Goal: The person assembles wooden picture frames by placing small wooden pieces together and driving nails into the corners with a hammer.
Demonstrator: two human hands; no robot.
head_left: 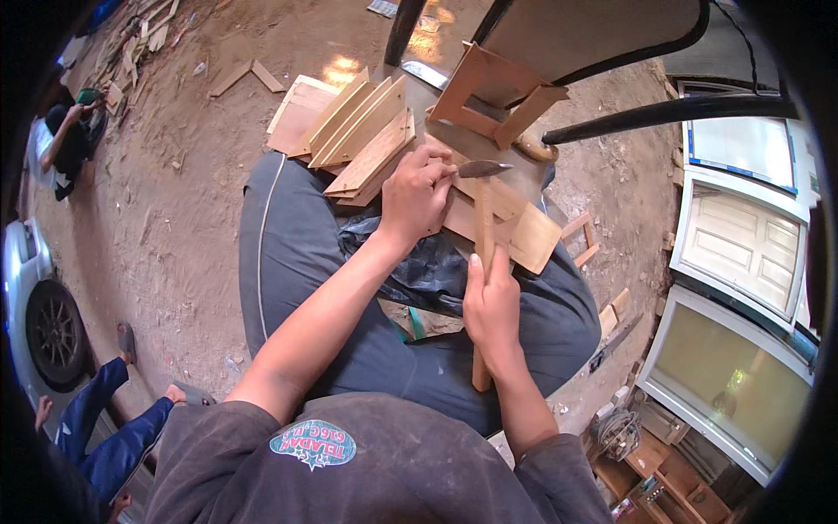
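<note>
My right hand (491, 301) grips the wooden handle of a hammer (482, 218), whose metal head points left over a flat wooden board (524, 231) across my lap. My left hand (417, 192) rests on that board with fingers pinched together just beside the hammer head; whether it pinches a nail I cannot tell. Several angled plywood pieces (362, 131) lie stacked by my left knee. A black plastic bag (428, 266) sits between my thighs.
A small wooden frame (489, 92) stands ahead near a dark curved chair leg (663, 113). Panelled doors (742, 236) lean at the right. A person (61, 144) crouches at the far left; another person's legs (122, 419) and a car wheel (54, 332) are lower left. Offcuts litter the dirt floor.
</note>
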